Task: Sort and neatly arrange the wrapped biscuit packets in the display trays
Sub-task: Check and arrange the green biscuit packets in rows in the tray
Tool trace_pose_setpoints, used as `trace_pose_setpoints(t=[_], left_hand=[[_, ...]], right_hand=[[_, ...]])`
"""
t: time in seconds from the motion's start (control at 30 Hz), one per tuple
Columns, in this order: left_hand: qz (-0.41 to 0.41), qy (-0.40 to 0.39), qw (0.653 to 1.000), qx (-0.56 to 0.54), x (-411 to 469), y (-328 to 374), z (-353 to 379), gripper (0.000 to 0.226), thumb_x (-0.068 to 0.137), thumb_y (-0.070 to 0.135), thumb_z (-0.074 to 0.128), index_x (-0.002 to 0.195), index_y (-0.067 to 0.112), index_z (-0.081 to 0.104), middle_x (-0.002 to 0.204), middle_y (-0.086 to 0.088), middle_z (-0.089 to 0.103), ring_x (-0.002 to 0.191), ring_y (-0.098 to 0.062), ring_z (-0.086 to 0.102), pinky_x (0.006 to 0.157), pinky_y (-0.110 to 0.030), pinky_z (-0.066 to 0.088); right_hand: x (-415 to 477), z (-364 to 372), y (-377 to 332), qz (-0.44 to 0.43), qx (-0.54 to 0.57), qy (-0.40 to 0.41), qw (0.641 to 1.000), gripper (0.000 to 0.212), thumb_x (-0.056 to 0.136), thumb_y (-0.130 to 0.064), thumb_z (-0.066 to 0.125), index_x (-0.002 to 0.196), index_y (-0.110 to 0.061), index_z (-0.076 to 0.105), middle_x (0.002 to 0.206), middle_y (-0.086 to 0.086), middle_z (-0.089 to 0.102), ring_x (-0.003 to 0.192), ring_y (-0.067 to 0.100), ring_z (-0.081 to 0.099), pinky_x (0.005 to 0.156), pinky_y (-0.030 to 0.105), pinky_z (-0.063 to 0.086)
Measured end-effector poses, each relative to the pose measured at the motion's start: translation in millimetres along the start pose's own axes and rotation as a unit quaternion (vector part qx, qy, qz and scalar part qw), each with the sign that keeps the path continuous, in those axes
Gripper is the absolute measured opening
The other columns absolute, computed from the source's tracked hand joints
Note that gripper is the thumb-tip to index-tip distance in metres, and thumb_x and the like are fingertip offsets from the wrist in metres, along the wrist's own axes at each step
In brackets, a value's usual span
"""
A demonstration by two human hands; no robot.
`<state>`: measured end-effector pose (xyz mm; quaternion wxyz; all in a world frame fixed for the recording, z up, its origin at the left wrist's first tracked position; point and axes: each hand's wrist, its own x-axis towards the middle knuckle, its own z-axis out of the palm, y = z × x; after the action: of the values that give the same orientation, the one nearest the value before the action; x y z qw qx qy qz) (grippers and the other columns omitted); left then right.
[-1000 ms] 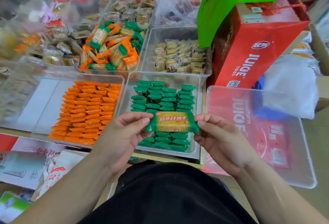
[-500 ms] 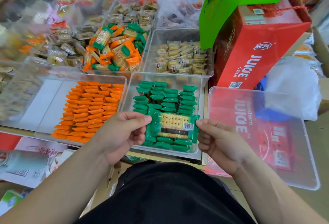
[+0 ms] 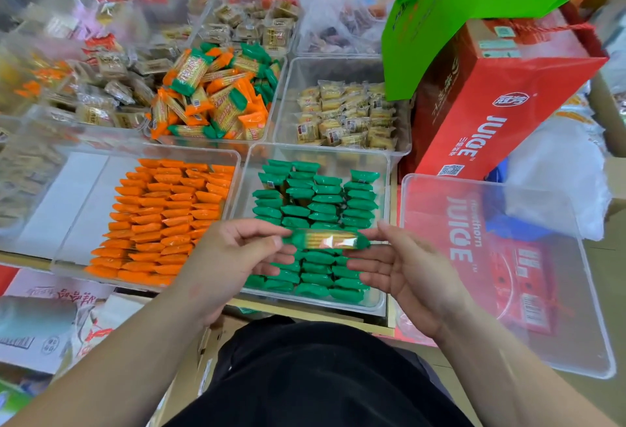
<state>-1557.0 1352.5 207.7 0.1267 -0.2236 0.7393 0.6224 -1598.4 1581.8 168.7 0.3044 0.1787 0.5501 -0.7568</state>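
Observation:
I hold one green-wrapped biscuit packet (image 3: 327,239) edge-up between both hands, over the clear tray (image 3: 386,189) of green packets stood in rows. My left hand (image 3: 237,250) pinches its left end and my right hand (image 3: 399,264) pinches its right end. To the left, a clear tray (image 3: 81,196) holds orange packets (image 3: 162,220) in neat rows, with its left part bare. Behind these, another tray holds a mixed heap of orange and green packets (image 3: 216,94).
A red juice carton (image 3: 501,101) under a green bag (image 3: 467,9) stands at the right. A clear lid or tray (image 3: 508,277) lies at the near right. More trays of pale wrapped snacks (image 3: 345,114) fill the back. Boxes and printed bags lie at the near left.
Both hands turned the green packet from flat, face toward me, to edge-up, and lowered it slightly toward the green tray.

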Motion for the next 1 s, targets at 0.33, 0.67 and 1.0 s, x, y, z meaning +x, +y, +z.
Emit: trace_pose_setpoints(t=[0.33,0.67,1.0], left_hand=[[0.02,0.023,0.993,0.117,91.4,-42.5,-12.4,0.013,0.091,0.021,0.071,0.097,0.033,0.073,0.092,0.01,0.074,0.09,-0.009,0.068,0.088,-0.038,0.057],[0.142,-0.026,0.905,0.4,222.7,-48.0,-30.0,0.025,0.095,0.015,0.065,0.116,0.025,0.073,0.11,0.003,0.065,0.093,-0.017,0.059,0.079,-0.028,0.043],[0.164,-0.13,0.816,0.539,259.5,-42.9,-15.8,0.029,0.086,0.027,0.074,0.114,0.028,0.07,0.112,0.001,0.063,0.102,-0.022,0.058,0.09,-0.039,0.05]], right_hand=[[67.7,22.2,11.3,-0.057,-0.067,0.115,0.989,0.033,0.086,-0.003,0.074,0.113,-0.019,0.062,0.098,0.013,0.072,0.09,0.025,0.073,0.082,0.032,0.058],[140.8,37.3,8.7,-0.376,-0.521,0.073,0.762,0.033,0.085,-0.012,0.073,0.118,-0.013,0.072,0.107,-0.001,0.07,0.101,0.009,0.061,0.094,0.019,0.047],[179.0,43.6,44.2,-0.404,-0.639,0.028,0.655,0.04,0.074,0.005,0.079,0.111,-0.009,0.076,0.096,0.006,0.071,0.083,0.031,0.065,0.077,0.035,0.057]])
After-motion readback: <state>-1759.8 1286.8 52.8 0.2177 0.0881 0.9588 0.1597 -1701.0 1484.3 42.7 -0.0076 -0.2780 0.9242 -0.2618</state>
